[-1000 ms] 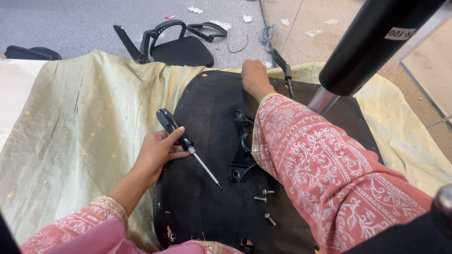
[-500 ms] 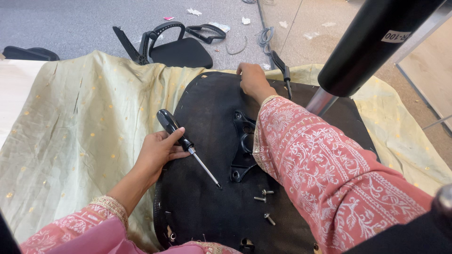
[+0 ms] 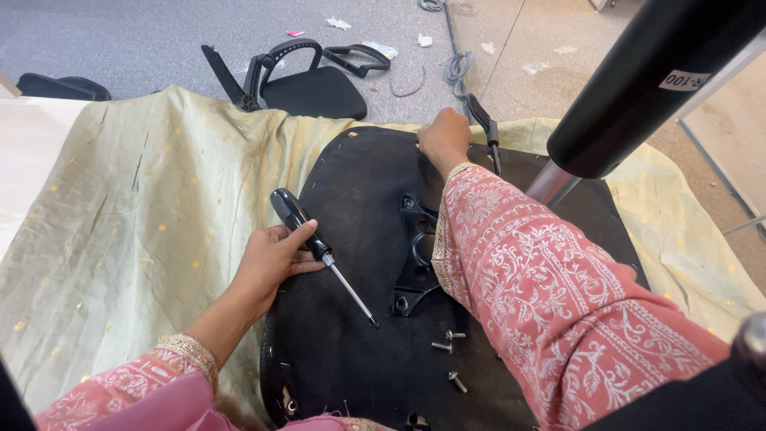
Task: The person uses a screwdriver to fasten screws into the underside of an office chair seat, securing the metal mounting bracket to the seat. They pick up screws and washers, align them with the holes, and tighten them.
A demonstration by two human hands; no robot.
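An upturned black chair seat (image 3: 359, 199) lies on a pale green cloth (image 3: 144, 207). My left hand (image 3: 275, 257) grips a black-handled screwdriver (image 3: 307, 235), its shaft pointing down-right over the seat. My right hand (image 3: 444, 137) rests closed on the seat's far edge, next to a black lever (image 3: 483, 118); whether it holds anything I cannot tell. A black metal bracket (image 3: 416, 255) sits at the seat's middle, partly hidden by my patterned pink sleeve. Three loose screws (image 3: 447, 343) lie on the seat near me.
A thick black cylinder on a chrome rod (image 3: 638, 88) rises at the right. On the grey carpet behind lie a black chair part with armrests (image 3: 307, 80), a cable (image 3: 456, 68) and paper scraps. A light tabletop (image 3: 28, 152) shows at left.
My right hand has slid a little to the left along the seat's far edge. My left hand and the screwdriver have stayed put.
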